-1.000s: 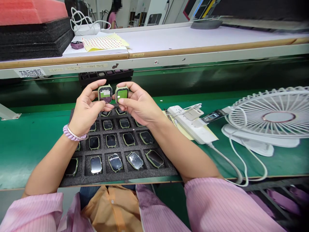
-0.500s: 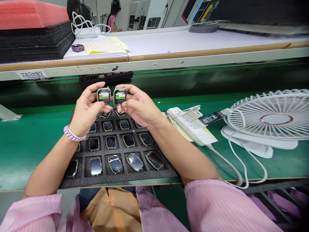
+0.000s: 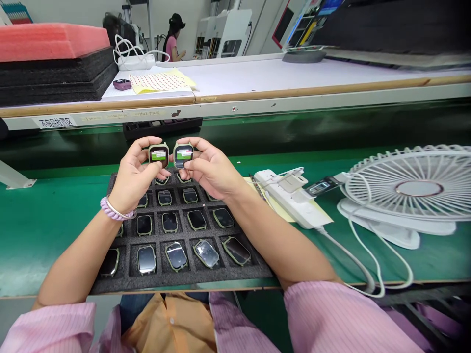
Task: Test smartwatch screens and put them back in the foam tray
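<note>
My left hand [image 3: 138, 171] is closed on a green-framed smartwatch case [image 3: 159, 154], thumb at its lower edge and fingers over its top. Close beside it, my right hand [image 3: 211, 169] grips a second green-framed smartwatch [image 3: 183, 155] in the same way. Both screens are lit with green and white blocks and face me. Below the hands lies a black foam tray [image 3: 147, 282] with several more green-framed watches in its compartments, their screens dark or reflecting light. My hands hide part of its far rows.
Right of the tray are a white power strip [image 3: 307, 213] and a white fan [image 3: 419, 189] with loose cables. Behind, a shelf [image 3: 235, 81] holds foam blocks [image 3: 55, 41], a purple watch [image 3: 122, 85] and a sticker sheet [image 3: 158, 81]. A person [image 3: 172, 44] is in the background.
The whole view has shifted slightly, with the scene sitting a little lower. Both hands keep hold of their watches; the right watch's screen now shows more glare.
</note>
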`<state>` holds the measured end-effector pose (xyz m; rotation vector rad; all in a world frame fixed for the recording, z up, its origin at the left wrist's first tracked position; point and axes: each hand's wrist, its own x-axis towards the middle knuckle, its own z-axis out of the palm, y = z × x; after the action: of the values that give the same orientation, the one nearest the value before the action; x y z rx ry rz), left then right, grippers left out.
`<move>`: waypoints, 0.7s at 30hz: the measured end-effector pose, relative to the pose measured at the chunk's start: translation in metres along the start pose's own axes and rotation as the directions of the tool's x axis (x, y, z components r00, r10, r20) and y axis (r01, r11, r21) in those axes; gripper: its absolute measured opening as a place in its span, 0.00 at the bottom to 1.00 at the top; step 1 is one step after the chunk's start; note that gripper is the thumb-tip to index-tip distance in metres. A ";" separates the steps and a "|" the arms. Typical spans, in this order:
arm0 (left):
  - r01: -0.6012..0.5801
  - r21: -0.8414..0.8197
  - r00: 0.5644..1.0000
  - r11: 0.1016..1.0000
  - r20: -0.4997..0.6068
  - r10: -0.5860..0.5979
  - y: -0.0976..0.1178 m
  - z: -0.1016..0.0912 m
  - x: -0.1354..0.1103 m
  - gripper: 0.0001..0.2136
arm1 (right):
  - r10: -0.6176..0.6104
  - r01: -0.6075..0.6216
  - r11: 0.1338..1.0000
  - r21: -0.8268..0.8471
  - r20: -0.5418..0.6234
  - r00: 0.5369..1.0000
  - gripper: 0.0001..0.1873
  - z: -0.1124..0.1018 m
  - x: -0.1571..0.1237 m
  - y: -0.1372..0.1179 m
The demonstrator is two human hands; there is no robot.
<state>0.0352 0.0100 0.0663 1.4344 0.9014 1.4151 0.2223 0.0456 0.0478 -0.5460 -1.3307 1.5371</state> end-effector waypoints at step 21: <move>0.013 0.052 1.000 0.999 0.018 -0.014 -0.001 -0.002 -0.001 0.23 | 0.001 -0.002 1.000 -0.025 -0.019 1.000 0.25 -0.001 0.002 0.003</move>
<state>0.0331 0.0096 0.0654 1.4750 0.9400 1.3755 0.2210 0.0477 0.0455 -0.5759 -1.3366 1.5147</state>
